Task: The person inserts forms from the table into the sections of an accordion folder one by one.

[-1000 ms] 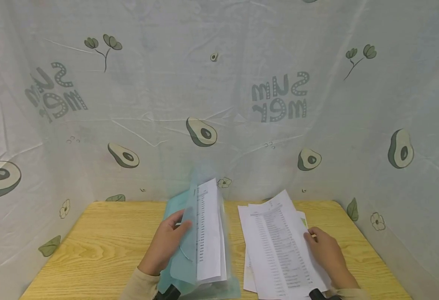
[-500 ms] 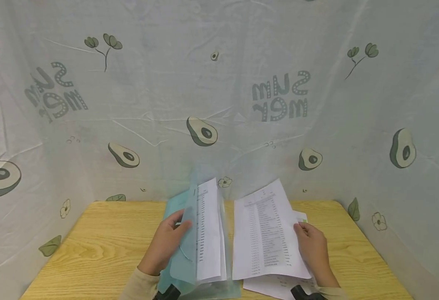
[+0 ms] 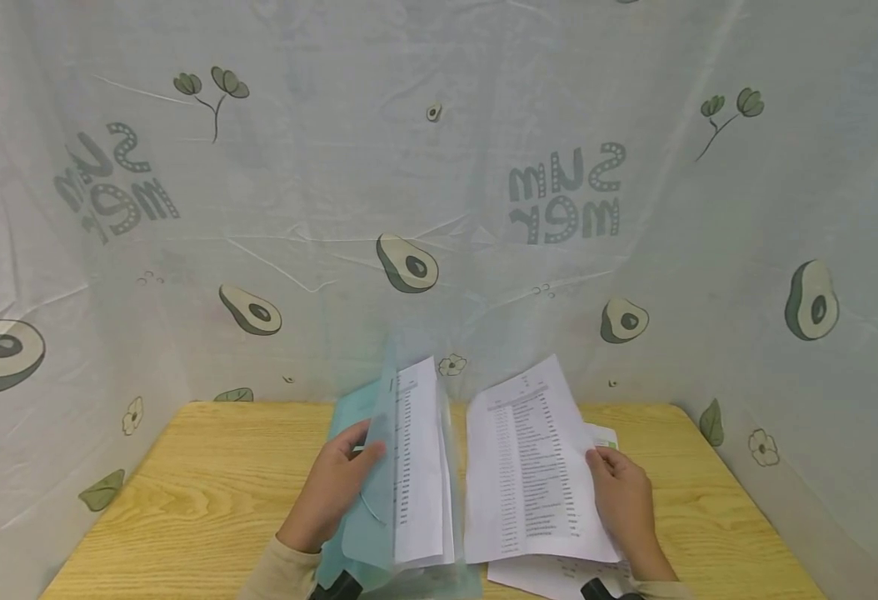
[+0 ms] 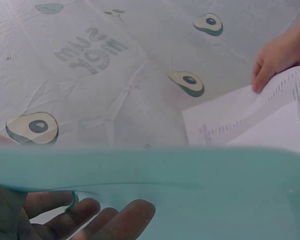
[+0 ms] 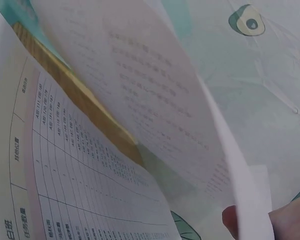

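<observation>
My left hand grips the cover of a teal, translucent plastic folder, holding it raised with the thumb on the near face. White printed sheets stand inside the folder. In the left wrist view the cover hides part of the fingers. Right of the folder, my right hand pinches the right edge of a printed sheet, which is tilted up and bent. In the right wrist view, the thumb and a fingertip sit on either side of this paper's edge.
More printed sheets lie under the lifted one, with a corner showing a green patch. The wooden table ends at a pale avocado-print curtain at the back and sides.
My right hand has moved left and raised the printed sheet away from those beneath, bringing it beside the folder. It barely moves in the last half second. The left hand keeps its grip.
</observation>
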`<act>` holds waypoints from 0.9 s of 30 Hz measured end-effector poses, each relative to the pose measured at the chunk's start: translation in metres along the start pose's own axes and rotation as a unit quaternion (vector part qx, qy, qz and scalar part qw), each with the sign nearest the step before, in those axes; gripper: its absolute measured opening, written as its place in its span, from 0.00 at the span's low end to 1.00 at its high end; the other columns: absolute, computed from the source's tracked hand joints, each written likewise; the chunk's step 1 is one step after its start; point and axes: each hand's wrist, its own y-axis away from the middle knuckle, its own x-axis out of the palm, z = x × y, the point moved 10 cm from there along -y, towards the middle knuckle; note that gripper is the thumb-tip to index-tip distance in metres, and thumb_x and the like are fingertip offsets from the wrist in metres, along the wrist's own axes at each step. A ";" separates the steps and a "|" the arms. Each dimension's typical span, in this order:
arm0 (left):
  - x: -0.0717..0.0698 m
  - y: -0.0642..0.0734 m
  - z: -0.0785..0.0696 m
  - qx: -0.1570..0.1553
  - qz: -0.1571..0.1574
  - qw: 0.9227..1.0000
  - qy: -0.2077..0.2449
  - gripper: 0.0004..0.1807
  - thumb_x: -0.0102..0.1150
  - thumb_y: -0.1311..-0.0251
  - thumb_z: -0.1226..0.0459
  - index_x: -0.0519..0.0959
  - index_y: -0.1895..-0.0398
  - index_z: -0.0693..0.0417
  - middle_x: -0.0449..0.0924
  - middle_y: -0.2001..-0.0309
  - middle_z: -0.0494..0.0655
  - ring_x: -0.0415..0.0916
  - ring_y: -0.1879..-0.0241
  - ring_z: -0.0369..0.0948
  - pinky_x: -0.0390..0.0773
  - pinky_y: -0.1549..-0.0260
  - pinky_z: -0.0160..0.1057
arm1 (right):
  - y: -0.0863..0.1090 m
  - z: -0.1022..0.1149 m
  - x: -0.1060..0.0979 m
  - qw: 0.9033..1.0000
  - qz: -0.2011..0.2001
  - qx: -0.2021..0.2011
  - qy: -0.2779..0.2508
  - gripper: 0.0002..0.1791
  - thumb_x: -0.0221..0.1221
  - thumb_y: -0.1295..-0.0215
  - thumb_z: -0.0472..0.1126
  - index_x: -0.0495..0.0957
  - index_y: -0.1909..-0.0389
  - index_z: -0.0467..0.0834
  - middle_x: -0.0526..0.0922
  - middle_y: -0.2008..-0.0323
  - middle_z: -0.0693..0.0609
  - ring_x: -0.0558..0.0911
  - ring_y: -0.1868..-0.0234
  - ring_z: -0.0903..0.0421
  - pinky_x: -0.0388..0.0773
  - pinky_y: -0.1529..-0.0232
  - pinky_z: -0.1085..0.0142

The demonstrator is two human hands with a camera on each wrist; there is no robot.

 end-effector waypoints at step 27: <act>-0.004 0.001 0.000 -0.003 -0.002 1.000 0.011 0.24 0.55 0.24 0.64 0.72 0.28 0.56 0.80 0.45 0.61 0.84 0.56 0.51 0.86 0.64 0.47 | -0.002 0.007 -0.019 0.999 -0.031 0.003 -0.006 0.24 0.52 0.19 0.50 0.81 0.42 0.33 0.87 0.55 0.36 0.81 0.67 0.54 0.75 0.71 0.70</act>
